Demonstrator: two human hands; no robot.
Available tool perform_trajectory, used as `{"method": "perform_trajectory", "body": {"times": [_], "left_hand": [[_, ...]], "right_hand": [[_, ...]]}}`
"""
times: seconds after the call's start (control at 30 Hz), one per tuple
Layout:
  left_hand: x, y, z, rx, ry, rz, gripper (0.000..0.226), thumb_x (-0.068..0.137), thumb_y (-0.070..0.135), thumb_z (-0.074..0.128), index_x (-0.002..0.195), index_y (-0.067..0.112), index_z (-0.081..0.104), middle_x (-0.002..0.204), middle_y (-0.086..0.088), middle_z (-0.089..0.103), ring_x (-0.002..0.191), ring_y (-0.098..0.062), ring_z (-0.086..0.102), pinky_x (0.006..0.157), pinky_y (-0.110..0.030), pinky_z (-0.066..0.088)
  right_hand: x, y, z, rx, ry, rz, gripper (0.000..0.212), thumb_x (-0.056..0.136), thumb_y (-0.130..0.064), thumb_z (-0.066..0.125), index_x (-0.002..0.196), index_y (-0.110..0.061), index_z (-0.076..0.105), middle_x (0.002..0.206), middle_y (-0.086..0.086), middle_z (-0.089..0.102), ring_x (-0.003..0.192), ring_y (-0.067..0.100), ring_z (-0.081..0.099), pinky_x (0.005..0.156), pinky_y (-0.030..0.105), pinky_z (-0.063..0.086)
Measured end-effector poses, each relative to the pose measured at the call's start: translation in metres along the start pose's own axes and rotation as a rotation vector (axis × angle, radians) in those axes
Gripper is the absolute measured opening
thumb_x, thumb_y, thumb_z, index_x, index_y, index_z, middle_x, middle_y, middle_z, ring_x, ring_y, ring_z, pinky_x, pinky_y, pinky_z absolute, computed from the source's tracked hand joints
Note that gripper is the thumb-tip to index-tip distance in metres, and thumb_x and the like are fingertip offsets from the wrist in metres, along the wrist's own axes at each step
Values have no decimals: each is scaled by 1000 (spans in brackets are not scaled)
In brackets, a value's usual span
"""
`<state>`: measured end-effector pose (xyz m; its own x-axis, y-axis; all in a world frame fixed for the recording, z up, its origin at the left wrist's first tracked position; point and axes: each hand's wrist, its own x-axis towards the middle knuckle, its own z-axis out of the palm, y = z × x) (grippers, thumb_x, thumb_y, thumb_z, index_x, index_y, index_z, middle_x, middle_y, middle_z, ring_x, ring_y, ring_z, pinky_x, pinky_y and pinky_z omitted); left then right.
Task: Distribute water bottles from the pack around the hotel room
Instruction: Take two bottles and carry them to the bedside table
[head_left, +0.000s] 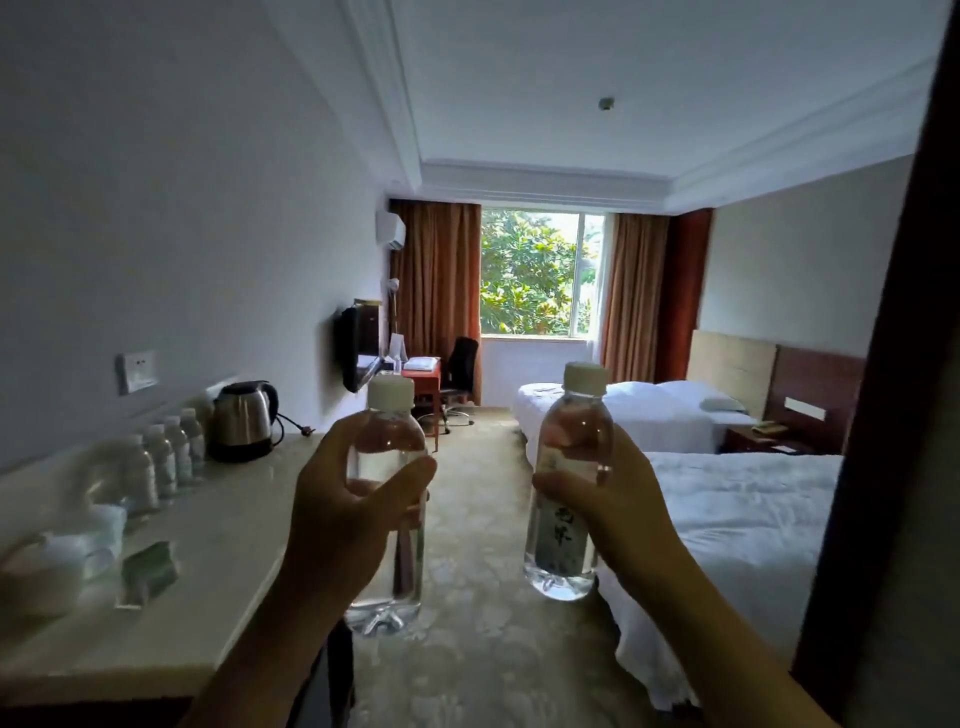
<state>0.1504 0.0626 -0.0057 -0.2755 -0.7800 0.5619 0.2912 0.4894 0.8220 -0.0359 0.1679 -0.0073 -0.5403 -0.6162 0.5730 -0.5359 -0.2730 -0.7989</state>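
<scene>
Water bottles occupy both raised hands in the room's entry area. The two white beds (737, 519) stand at right; the pale counter (218, 530) runs along the left wall, carrying a steel kettle (241, 421) and a row of four bottles (166, 460). The left hand (343, 514) grips the left bottle (387, 519) upright. The right hand (618, 504) grips the right bottle (569, 483), slightly tilted. The two held bottles are apart.

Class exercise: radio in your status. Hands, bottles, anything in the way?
Left hand grips one bottle, right hand grips another bottle. Four more bottles on counter beside kettle. Carpet ahead unobstructed.
</scene>
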Motion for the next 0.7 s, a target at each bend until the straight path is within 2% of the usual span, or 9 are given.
{"method": "perform_trajectory", "body": {"times": [0.1,0.2,0.3,0.37,0.43,0.53,0.63,0.7], "left_hand": [[39,-34,22,-58,-48,-15,36,73,12,83,100,26,63,100,-2,68,65,-28,74,48,-26,57],[79,-73,52,-61,-78,-25,44,64,26,78,105,26,62,107,-6,66,66,-26,75,48,-24,56],[123,-116,88,-66,-99,-19,43,62,28,75,103,25,64,105,-7,67,66,-27,75,48,-26,56],[154,-146,114,-61,-99,-12,39,62,26,80,99,25,65,100,-6,69,65,-29,74,48,-28,57],[187,-175,141,-42,-76,-8,37,63,24,86,94,25,66,93,-4,71,65,-31,74,48,-28,56],[244,-214,176,-21,-50,8,25,64,25,77,86,32,69,89,1,73,64,-29,74,48,-27,56],[297,-244,194,-10,-54,1,32,56,40,80,86,37,69,92,1,73,66,-26,75,50,-25,56],[332,-265,200,4,-46,-17,40,53,50,75,90,36,68,94,2,72,68,-25,75,50,-25,56]], "right_hand": [[34,32,-3,-35,54,6,49,60,-37,73,107,-30,60,102,-7,70,92,7,68,71,16,53],[73,73,-8,-39,93,22,54,58,-42,73,108,-27,60,102,-5,69,94,11,68,76,22,54],[119,124,-15,-42,100,28,45,58,-40,74,101,-34,62,97,-9,70,91,7,68,70,17,53],[155,162,-20,-24,112,24,45,56,-39,75,99,-33,63,95,-10,71,88,4,68,63,14,52],[194,198,-26,-27,110,22,47,55,-38,75,99,-29,62,93,-8,70,86,0,67,65,15,50],[260,242,-33,-37,98,5,44,59,-34,76,100,-27,62,94,-8,69,86,-2,65,70,22,47],[325,276,-27,-35,83,7,43,62,-31,81,100,-28,61,95,-9,68,85,1,65,71,22,47],[369,299,-17,-33,76,13,43,60,-34,78,99,-30,60,95,-9,68,85,1,66,70,21,47]]}}
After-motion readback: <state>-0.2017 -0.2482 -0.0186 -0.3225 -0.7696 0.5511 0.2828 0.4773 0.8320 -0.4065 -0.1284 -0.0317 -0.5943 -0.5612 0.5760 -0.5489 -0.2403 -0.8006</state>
